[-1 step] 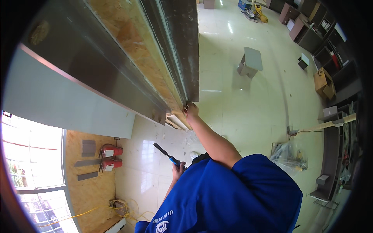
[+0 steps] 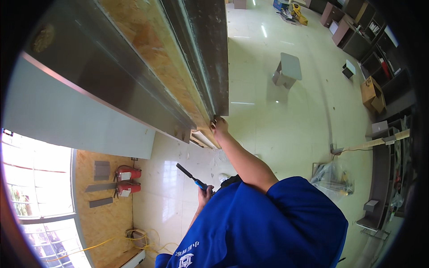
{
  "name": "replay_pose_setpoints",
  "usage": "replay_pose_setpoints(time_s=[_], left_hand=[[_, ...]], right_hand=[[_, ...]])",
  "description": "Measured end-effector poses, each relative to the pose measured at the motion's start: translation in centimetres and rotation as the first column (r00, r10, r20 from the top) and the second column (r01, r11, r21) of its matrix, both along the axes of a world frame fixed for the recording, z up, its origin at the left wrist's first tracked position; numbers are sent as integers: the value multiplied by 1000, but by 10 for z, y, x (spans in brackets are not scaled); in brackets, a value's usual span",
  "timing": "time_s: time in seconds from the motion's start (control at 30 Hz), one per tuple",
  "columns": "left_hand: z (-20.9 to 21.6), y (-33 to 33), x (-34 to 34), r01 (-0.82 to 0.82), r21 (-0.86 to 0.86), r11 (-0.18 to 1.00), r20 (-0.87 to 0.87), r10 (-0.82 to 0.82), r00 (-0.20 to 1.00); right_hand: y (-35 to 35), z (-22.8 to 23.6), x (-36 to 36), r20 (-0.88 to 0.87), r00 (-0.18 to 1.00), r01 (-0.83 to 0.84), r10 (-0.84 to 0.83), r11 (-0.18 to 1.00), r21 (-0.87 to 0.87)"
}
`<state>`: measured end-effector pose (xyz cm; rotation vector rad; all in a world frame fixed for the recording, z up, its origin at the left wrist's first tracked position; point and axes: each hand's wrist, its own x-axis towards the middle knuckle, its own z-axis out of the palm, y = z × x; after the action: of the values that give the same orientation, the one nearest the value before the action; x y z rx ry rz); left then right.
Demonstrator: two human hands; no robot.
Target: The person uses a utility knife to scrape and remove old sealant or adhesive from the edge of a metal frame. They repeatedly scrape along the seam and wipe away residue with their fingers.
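Note:
Low in the middle, my left hand (image 2: 205, 194) is closed around a chisel-like tool (image 2: 191, 176) with a blue-and-black handle and a long, flat, dark blade. The blade points up and to the left, apart from everything else. My right arm reaches up to a door-frame-like structure, where my right hand (image 2: 219, 127) has its fingers bent and pressed together. They touch the lower end of a dark brown panel (image 2: 219, 67), beside a yellowish wood-chip board (image 2: 147, 44). Whatever the fingertips pinch is hidden. Another dark brown panel (image 2: 98, 62) flanks the board on the left.
A grey stool (image 2: 291, 67) stands on the glossy tiled floor. Two red fire extinguishers (image 2: 128, 173) are at the left wall, with a yellow cable (image 2: 154, 243) below. Along the right are dark shelves (image 2: 382, 178), a cardboard box (image 2: 372, 94) and a clear plastic bag (image 2: 333, 178).

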<state>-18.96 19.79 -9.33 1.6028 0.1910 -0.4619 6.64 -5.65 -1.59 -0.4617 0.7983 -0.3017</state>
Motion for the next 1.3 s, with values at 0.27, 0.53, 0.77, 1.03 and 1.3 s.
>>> replay_pose_setpoints(time_s=[0.27, 0.53, 0.77, 1.03, 1.3], left_hand=[[-8, 10, 1, 16, 30, 999, -10, -16, 1000], [-19, 12, 7, 39, 42, 998, -8, -39, 999], [-34, 22, 7, 53, 32, 998, -18, -53, 998], [-33, 20, 6, 45, 24, 999, 40, -46, 998], [-25, 19, 7, 81, 13, 997, -61, -80, 995]], right_hand=[[6, 19, -4, 6, 999, 50, -50, 997, 57], [0, 5, -5, 117, 993, 18, -21, 999, 31], [-3, 2, -8, 105, 993, -46, 46, 999, -2], [-4, -7, -2, -175, 984, -39, -22, 941, -337], [16, 22, -5, -405, 885, -229, -230, 543, -808]])
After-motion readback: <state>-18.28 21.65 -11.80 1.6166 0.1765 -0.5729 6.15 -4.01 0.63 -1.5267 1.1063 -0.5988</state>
